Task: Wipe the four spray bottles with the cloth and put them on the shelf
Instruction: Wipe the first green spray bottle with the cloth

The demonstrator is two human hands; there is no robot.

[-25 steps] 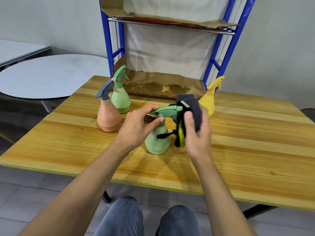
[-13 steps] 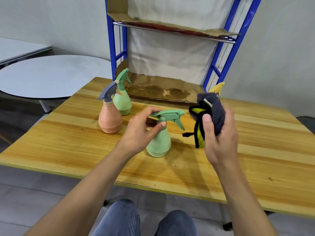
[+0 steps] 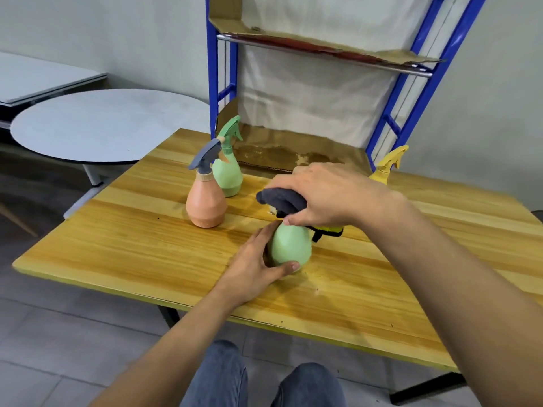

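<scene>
A light green spray bottle (image 3: pixel 289 248) stands upright mid-table. My left hand (image 3: pixel 252 268) grips its lower body, thumb curled round the front. My right hand (image 3: pixel 329 198) holds a dark grey and yellow cloth (image 3: pixel 280 201) down over the bottle's trigger head, which is hidden. An orange bottle with a grey trigger (image 3: pixel 205 198) and a second green bottle (image 3: pixel 227 168) stand together at the back left. A yellow bottle (image 3: pixel 386 167) shows behind my right hand, near the shelf's right post.
The blue metal shelf (image 3: pixel 213 83) stands at the table's far edge, with cardboard-lined levels (image 3: pixel 293 154) and a white cloth backing. The wooden table (image 3: pixel 132 245) extends left and right. A round grey table (image 3: pixel 102 124) sits to the left.
My right hand swung the cloth from the right of the bottle onto its trigger head. My left hand dropped from the trigger to the bottle's lower body.
</scene>
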